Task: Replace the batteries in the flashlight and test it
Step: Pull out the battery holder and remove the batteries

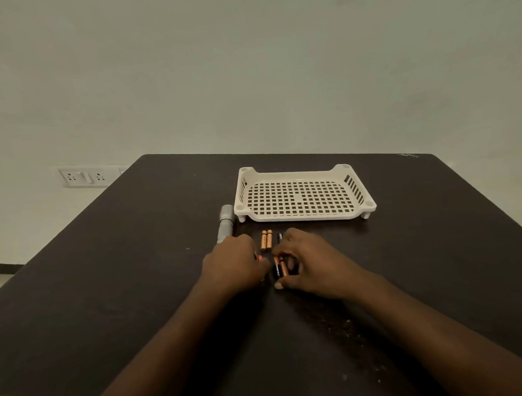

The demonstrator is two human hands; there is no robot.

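Note:
A grey flashlight (226,222) lies on the dark table (108,262), its head pointing away from me. My left hand (234,265) rests over its near end, fingers curled; what it grips is hidden. Two copper-topped batteries (266,240) lie side by side just right of the flashlight. My right hand (309,262) pinches two more black-and-copper batteries (279,266) between thumb and fingers, low over the table. Another dark battery (279,236) peeks out behind my right fingers.
A white perforated plastic tray (306,218) stands on short legs behind the batteries, with nothing in it. A wall socket plate (87,176) sits on the wall at the left, beyond the table's edge.

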